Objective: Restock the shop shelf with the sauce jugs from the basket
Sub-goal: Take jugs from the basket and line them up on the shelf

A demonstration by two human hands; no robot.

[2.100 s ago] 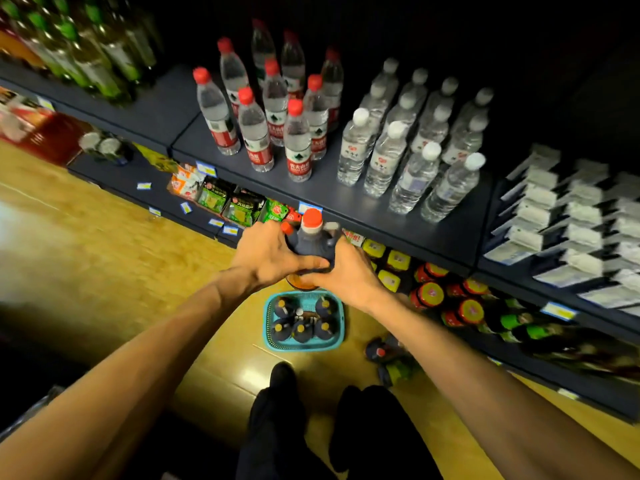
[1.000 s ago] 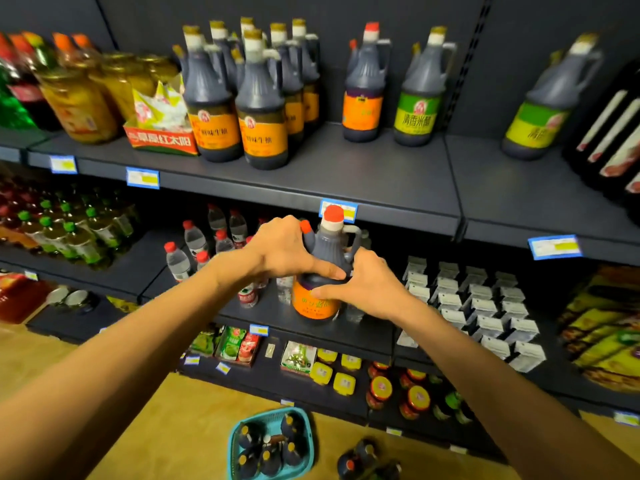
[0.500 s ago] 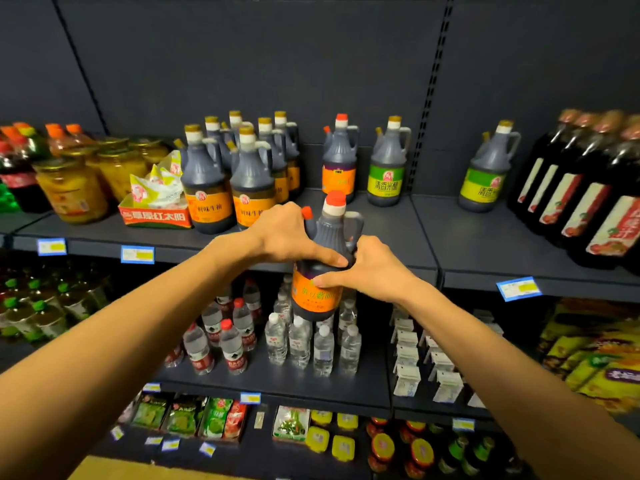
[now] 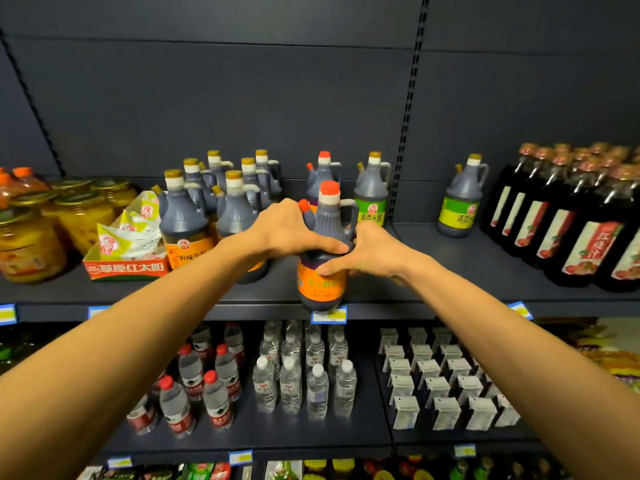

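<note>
Backdrop: dark slate shop shelving with perforated uprights, the dark grey top shelf (image 4: 450, 258) stocked with sauces and preserves.
Held item: dark brown plastic sauce jug with orange label, red cap and side handle (image 4: 323, 244), upright, base at the front lip of the shelf; whether resting or just above it, could not be told.
Left grip: left hand (image 4: 284, 230) wrapped over the jug's shoulder, thumb laid across the front, fingers curled behind the small red spout.
Right grip: right hand (image 4: 375, 252) clasped round the body on the handle side, thumb pressed to the top of the label.
Behind the grip: matching red-capped orange-label jug (image 4: 320, 174) at the back of the shelf, bare shelf between.
Left of the grip: cluster of yellow-capped dark jugs (image 4: 207, 199), the nearest just beside the left wrist.
Right of the grip: green-label yellow-capped jug (image 4: 371, 192), close behind the right hand.
Below the grip: blue-and-yellow price tag (image 4: 329, 315) directly under the jug's base.
Basket: not in view.
Step judged: placing the jug on the shelf.
Next move calls for: sliding it straight back toward its twin, kept upright, clear of both neighbours, then both hands loosened.
</note>
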